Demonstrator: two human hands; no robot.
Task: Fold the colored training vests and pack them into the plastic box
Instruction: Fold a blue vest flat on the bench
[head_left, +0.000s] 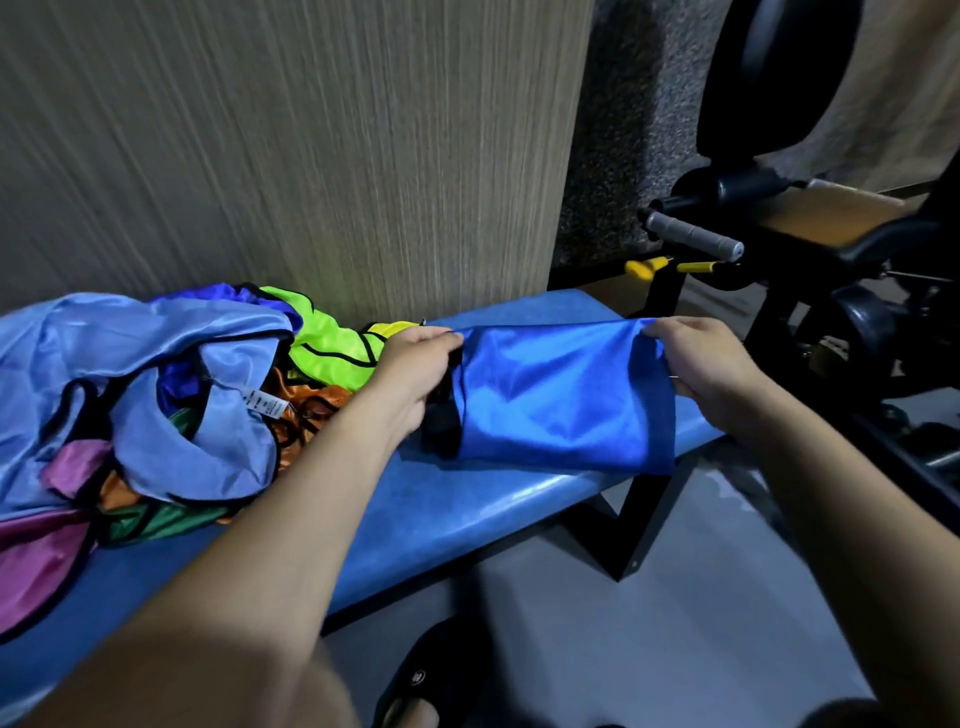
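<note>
From the head camera we see our left hand (415, 371) and right hand (698, 364) each pinching an end of the folded blue vest (561, 400) over the blue bench (467, 519), beside the vest pile (156, 395)

On the counter (467, 514) a heap of vests (156, 395) lies at the left. A folded vest (561, 400) lies at the right end, between the left hand (415, 369) and the right hand (701, 364). Behind the counter stands a wall (285, 145); a gym machine (831, 234) stands to the right.
</note>
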